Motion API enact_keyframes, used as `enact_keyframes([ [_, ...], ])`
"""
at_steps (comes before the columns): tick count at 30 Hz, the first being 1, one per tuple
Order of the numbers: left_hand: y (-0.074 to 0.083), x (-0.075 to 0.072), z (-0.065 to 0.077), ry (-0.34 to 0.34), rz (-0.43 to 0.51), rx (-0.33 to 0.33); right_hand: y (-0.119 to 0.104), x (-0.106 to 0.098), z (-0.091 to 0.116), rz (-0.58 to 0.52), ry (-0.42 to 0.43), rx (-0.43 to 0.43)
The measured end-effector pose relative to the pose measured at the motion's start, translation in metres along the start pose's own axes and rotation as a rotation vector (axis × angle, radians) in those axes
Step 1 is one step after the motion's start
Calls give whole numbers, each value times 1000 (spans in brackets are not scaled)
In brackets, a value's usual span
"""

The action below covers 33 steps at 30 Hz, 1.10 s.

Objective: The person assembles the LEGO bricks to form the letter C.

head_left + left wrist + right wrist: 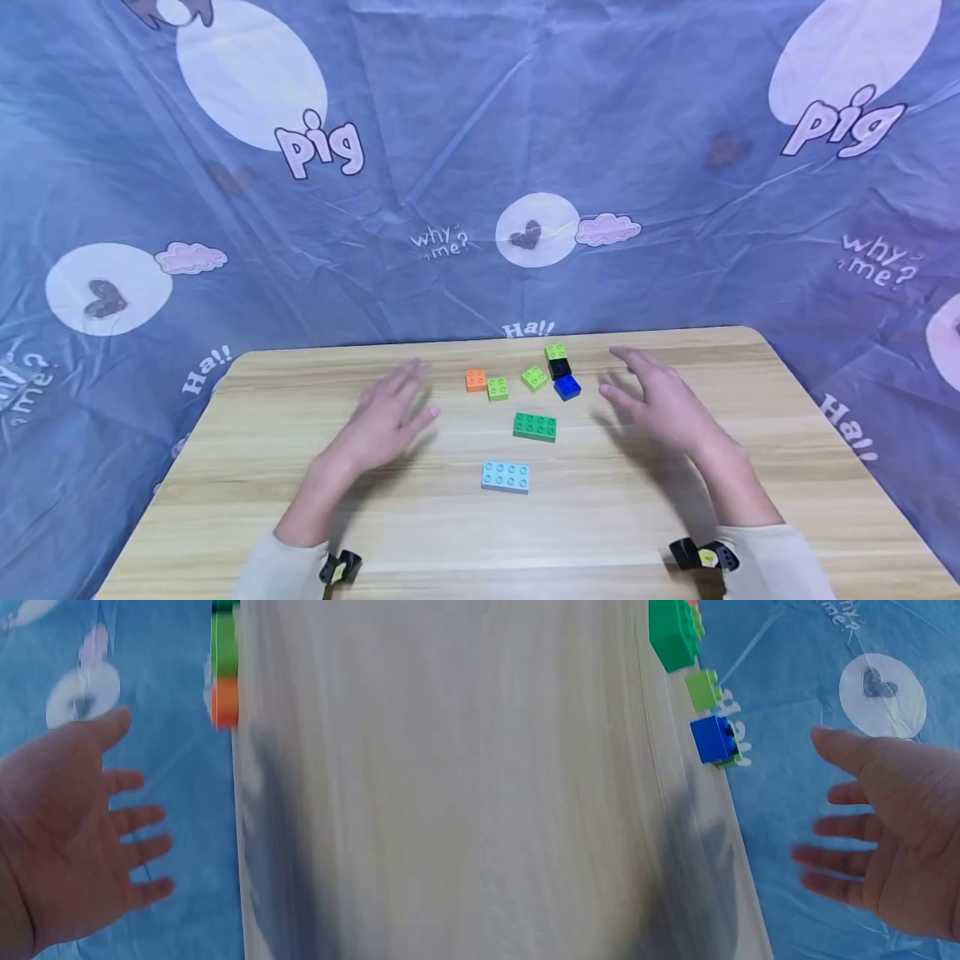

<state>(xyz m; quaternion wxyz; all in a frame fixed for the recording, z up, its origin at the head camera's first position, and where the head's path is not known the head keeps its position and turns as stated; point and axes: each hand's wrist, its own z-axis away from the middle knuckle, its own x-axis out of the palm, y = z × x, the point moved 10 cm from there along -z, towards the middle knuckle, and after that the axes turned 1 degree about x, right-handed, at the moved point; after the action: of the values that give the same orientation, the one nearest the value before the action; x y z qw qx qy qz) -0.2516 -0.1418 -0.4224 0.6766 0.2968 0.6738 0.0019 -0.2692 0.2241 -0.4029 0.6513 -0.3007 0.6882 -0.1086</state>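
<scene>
Both hands hover over the wooden table with fingers spread and nothing in them. The left hand (386, 421) is left of an orange brick (476, 380) and a lime brick (497, 388). On the other side, the right hand (667, 408) is nearest a blue brick (567, 387). Beside that lie a black brick (559, 368), a second lime brick (555, 352) behind it, and a third lime brick (534, 378). Closer to the person are a long green brick (535, 427) and a long light blue brick (506, 477). All bricks lie studs up.
The wooden table (585, 533) ends at a blue printed cloth (450, 125) that hangs behind and at both sides. A black strap with a camera sits on each wrist, the left strap (341, 568) and the right strap (703, 556).
</scene>
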Motion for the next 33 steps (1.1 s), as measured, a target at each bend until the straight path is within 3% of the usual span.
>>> enact_keyframes([
  [6, 57, 27, 9, -108, 66, 143, -4, 22, -6, -227, -10, -17],
  [11, 80, 47, 10, -165, 58, 183, 7, 39, -14, -271, -4, 68],
  [20, 87, 68, 1, -217, 45, 196, 30, 57, -27, -330, 51, 125],
  [33, 88, 72, -3, -243, 77, 197, 19, 65, -44, -248, 145, 141],
])
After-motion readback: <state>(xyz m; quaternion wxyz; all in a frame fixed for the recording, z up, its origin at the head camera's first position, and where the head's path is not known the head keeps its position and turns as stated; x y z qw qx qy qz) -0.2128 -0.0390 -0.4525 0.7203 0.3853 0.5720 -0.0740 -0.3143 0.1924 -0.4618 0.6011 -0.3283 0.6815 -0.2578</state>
